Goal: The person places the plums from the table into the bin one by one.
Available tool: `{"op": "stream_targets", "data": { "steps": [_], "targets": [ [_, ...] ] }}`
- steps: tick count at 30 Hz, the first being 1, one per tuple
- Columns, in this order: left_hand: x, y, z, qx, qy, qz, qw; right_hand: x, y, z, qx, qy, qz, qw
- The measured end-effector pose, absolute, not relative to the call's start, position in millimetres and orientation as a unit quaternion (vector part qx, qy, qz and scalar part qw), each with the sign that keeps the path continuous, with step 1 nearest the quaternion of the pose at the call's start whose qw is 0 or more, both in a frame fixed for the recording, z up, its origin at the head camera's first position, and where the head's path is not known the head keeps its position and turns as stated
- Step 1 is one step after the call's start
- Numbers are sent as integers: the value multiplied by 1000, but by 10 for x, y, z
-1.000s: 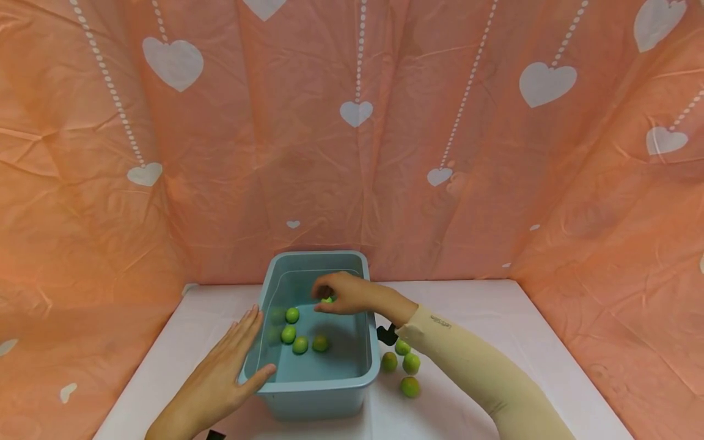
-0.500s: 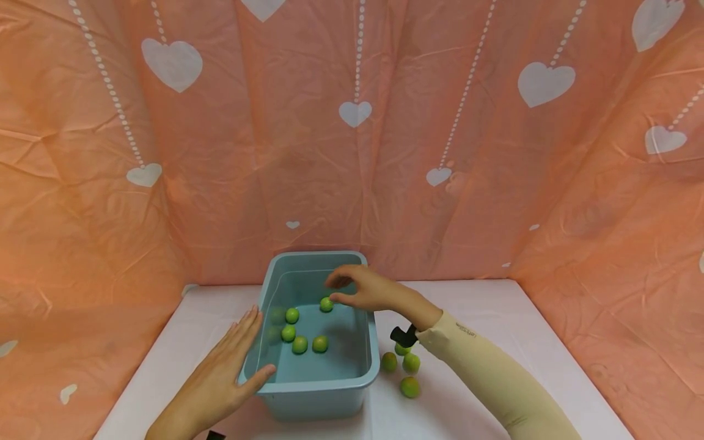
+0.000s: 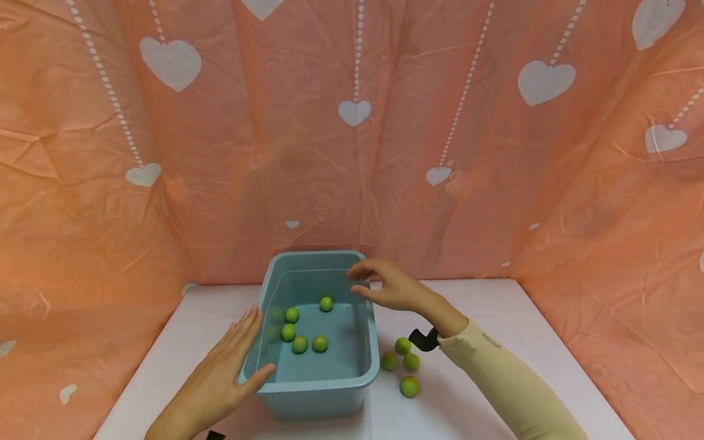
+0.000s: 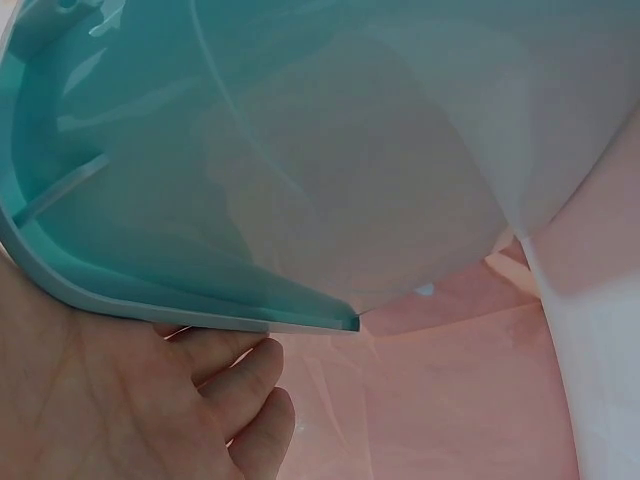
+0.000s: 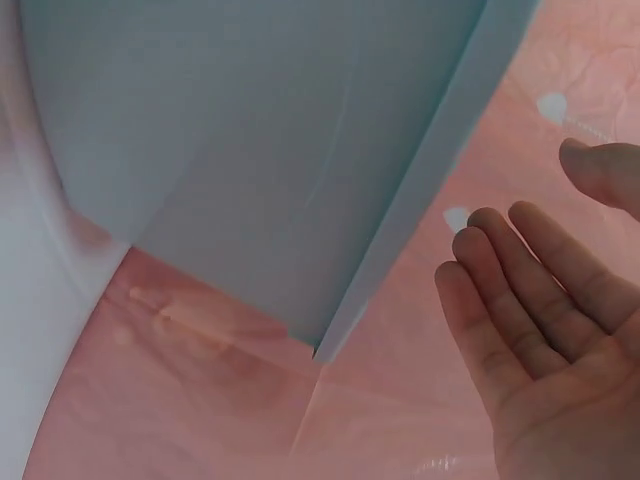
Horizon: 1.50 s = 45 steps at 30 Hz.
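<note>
A blue-grey plastic bin (image 3: pixel 313 386) stands on the table with several small green fruits, lime-like in look, on its floor; one fruit (image 3: pixel 326 304) lies toward the back. My left hand (image 3: pixel 220 363) rests on the bin's left rim, fingers straight and thumb over the near corner. In the left wrist view its fingers (image 4: pixel 240 385) lie under the rim's edge. My right hand (image 3: pixel 393 286) hovers over the bin's right rim, holding nothing. The right wrist view shows its fingers (image 5: pixel 520 290) loosely extended beside the bin wall (image 5: pixel 250 150), thumb apart.
Several more green fruits (image 3: pixel 409 386) lie on the white-covered table (image 3: pixel 467 391) right of the bin, below my right forearm. A pinkish-orange curtain (image 3: pixel 308 159) with white hearts encloses the back and both sides, close behind the bin.
My right hand has let go of a green fruit at the back of the bin and drawn away to the right, over the rim. The left hand has stayed put.
</note>
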<state>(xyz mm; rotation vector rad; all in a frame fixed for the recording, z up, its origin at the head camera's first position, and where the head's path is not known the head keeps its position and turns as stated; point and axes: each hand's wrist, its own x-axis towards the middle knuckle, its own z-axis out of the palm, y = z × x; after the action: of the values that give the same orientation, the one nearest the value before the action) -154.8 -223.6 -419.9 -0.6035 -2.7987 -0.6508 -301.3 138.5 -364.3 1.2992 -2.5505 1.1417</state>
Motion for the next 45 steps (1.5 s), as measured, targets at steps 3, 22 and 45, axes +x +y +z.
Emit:
{"op": "stream_targets", "data": {
  "steps": [3,22,45],
  "targets": [
    [-1547,-2238,-4202,-205,-948,-221,103,-2988,1460,-3651,414,-825,383,33],
    [-1560,-2250,-4203,-207,-947,-222,102,-2880,1965,-3950,352,-845,388,113],
    [-1559,-2257,-4219,-208,-945,-231,100,-2934,2295,-4572,297,-890,343,27]
  ]
}}
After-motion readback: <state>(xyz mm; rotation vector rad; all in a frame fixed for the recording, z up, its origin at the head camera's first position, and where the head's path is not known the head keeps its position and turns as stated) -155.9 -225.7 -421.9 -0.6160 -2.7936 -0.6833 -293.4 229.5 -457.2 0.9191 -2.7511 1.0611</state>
